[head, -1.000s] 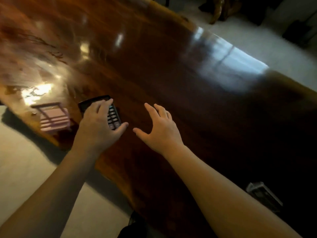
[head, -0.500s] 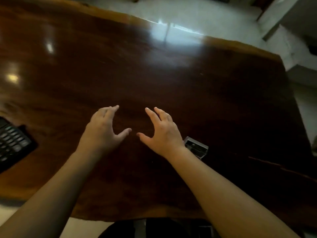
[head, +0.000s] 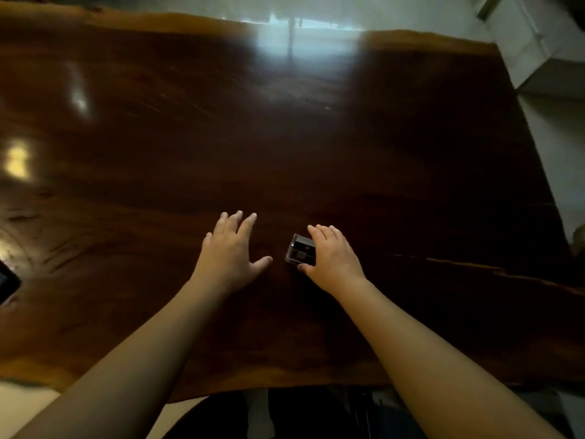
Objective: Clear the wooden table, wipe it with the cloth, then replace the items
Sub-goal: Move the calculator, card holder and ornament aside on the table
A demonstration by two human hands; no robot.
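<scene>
A wide, glossy dark wooden table (head: 285, 147) fills the view. On it, just in front of me, lies a small clear plastic box (head: 300, 252) with dark contents. My right hand (head: 332, 259) wraps its fingers over the box's far right side, thumb at its near edge. My left hand (head: 231, 251) hovers to the left of the box with fingers spread and nothing in it. A black calculator (head: 8, 285) shows only as a corner at the far left edge. No cloth is in view.
The table's near edge (head: 285, 386) runs just above my lap. Pale floor lies beyond the far edge and along the right side. A white step or cabinet (head: 544, 55) stands at the upper right.
The view swung right, so the calculator slid to the left edge. My left hand left the calculator. My right hand moved onto the clear plastic box and closed around it.
</scene>
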